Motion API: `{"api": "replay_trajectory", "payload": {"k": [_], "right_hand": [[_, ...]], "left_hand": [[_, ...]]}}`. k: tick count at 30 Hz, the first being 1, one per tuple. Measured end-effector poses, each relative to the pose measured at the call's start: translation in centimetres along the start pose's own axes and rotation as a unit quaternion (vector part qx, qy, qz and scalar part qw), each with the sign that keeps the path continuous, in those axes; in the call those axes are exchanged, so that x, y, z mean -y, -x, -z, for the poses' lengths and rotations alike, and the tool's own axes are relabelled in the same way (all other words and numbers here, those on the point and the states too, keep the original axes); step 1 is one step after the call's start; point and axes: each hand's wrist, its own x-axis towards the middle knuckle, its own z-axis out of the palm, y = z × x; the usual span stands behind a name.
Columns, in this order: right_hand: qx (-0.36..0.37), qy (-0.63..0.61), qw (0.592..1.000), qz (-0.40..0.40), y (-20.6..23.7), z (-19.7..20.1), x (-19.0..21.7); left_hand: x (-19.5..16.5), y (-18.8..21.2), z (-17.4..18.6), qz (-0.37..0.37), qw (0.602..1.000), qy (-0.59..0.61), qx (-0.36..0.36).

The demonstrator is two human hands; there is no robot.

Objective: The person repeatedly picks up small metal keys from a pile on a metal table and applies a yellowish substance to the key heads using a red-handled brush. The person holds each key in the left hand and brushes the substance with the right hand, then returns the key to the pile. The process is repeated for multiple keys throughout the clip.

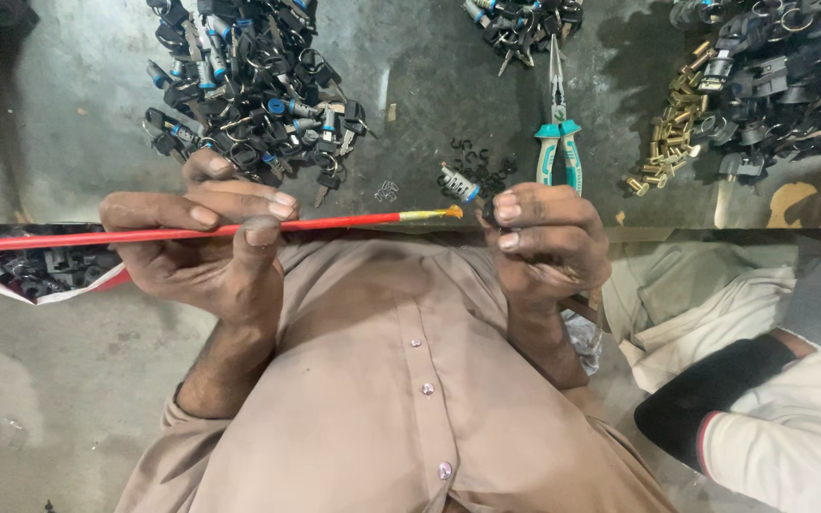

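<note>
My left hand (206,242) grips a long thin red-handled brush (334,222) and holds it level, its metal collar and yellowish bristles (444,213) pointing right. My right hand (544,237) is closed on a small black part (488,211) held at the fingertips. The brush tip touches or nearly touches that part. Both hands hover above my beige shirt (401,380), at the near edge of a grey work surface (420,95).
A heap of black lock cylinders with keys (239,85) lies beyond my left hand, with similar heaps at top middle (525,19) and top right (791,66). Teal-handled pliers (558,142), brass pieces (677,133), small black clips (477,171) and a bag of black parts (40,271) lie nearby. Another person's limb (715,389) is at lower right.
</note>
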Motion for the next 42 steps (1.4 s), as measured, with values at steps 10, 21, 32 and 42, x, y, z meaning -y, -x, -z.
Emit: {"api": "replay_trajectory", "payload": {"k": [10, 21, 32, 42], "right_hand": [[0.002, -0.009, 1.000, 0.005, 0.1, -0.1, 0.3], [-0.010, -0.049, 0.999, 0.004, -0.2, -0.2, 0.1], [-0.040, -0.095, 0.995, -0.015, 0.3, -0.3, -0.4], [-0.031, -0.137, 0.990, -0.016, 0.0, -0.3, -0.1]], "left_hand": [[0.8, -0.5, -0.7, -0.005, 1.000, 0.016, -0.015], [0.3, -0.7, -0.5, -0.058, 0.998, -0.001, -0.025], [-0.2, -0.7, 0.0, -0.091, 0.995, -0.021, 0.018], [-0.2, -1.2, 0.1, -0.117, 0.993, -0.002, -0.002]]}}
